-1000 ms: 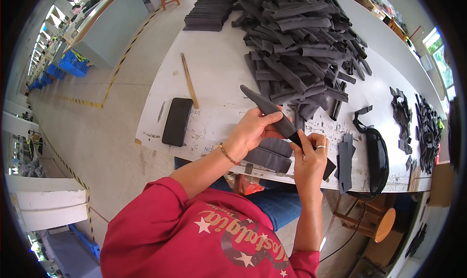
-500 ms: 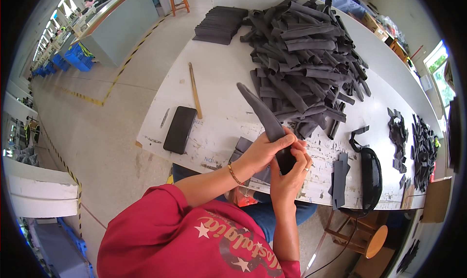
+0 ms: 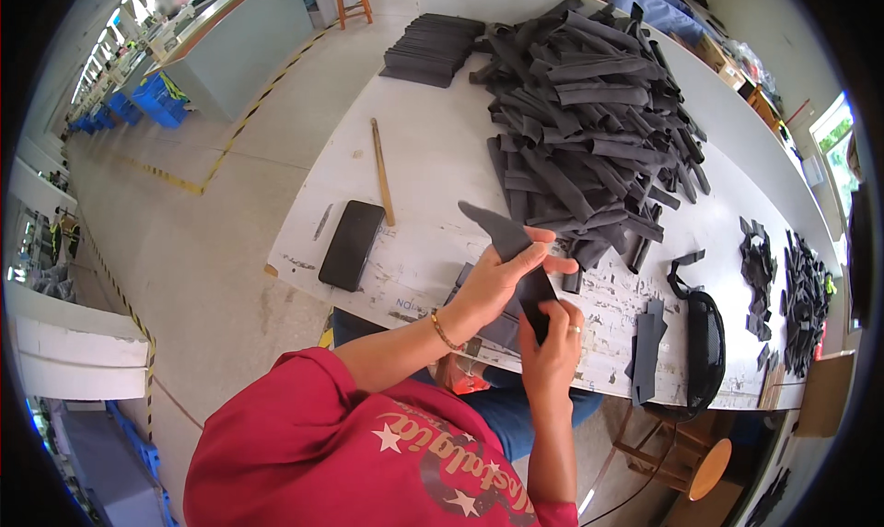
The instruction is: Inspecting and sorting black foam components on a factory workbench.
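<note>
Above the table's front edge, both my hands grip one dark grey fabric piece (image 3: 498,228), a long narrow strip or sleeve. My left hand (image 3: 495,286) pinches its middle between thumb and palm, with some fingers extended to the right. Closer to me, my right hand (image 3: 552,343) has its fingers curled around the lower end. The piece's upper end tapers and points to the far left. Under my hands, flat grey pieces (image 3: 502,332) lie at the table edge, partly covered. A large heap of similar dark fabric pieces (image 3: 589,172) lies just beyond.
A neat dark stack (image 3: 433,52) sits at the far left of the table (image 3: 428,149). Nearer are a wooden stick (image 3: 383,177) and a black phone (image 3: 352,246). To the right lie grey strips (image 3: 648,352), a black mesh pouch (image 3: 704,347) and dark scraps (image 3: 808,292). A wooden stool (image 3: 709,464) stands below.
The fabric piece has dropped slightly, its tip now lower. My right hand has slid down toward its near end, apart from my left hand, whose fingers have opened out somewhat.
</note>
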`<state>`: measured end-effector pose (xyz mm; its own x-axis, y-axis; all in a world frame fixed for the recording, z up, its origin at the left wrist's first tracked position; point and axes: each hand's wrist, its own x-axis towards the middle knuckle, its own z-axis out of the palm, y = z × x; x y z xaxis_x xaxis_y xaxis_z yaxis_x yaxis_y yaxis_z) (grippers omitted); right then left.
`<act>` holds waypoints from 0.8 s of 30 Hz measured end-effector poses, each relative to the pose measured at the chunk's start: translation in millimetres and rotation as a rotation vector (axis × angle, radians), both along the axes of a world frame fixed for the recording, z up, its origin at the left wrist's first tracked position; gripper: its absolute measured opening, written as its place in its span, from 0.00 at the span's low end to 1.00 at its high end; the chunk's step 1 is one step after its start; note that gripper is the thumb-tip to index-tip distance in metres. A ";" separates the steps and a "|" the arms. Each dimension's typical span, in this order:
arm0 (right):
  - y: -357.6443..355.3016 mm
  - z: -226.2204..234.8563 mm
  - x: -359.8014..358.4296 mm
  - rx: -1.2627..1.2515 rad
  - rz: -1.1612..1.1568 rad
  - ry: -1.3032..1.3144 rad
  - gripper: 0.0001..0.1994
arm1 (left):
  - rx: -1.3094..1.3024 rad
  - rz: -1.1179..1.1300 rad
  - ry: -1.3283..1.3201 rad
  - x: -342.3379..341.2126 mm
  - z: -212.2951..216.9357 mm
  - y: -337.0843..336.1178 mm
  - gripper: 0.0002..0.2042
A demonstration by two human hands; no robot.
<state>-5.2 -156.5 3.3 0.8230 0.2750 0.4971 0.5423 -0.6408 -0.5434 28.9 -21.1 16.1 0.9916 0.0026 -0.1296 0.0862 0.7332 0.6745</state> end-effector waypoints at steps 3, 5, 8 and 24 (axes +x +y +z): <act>-9.5 2.6 -4.4 0.017 0.042 -0.037 0.16 | 0.030 -0.056 -0.110 -2.3 0.3 0.0 0.11; -5.8 3.1 2.9 0.017 0.036 -0.016 0.14 | -0.058 -0.056 -0.101 -4.7 -8.7 -7.9 0.12; 5.7 0.6 13.8 0.033 0.133 -0.078 0.14 | -0.075 -0.086 -0.063 -6.2 -17.4 -6.1 0.13; -8.1 -12.7 -6.2 0.028 0.105 0.019 0.12 | 0.079 0.099 0.001 5.4 -3.8 2.7 0.14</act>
<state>-11.4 -164.7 -9.4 0.7997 0.3466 0.4902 0.5951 -0.5654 -0.5711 34.3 -18.4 12.3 0.9858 0.1104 -0.1265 0.0173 0.6827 0.7305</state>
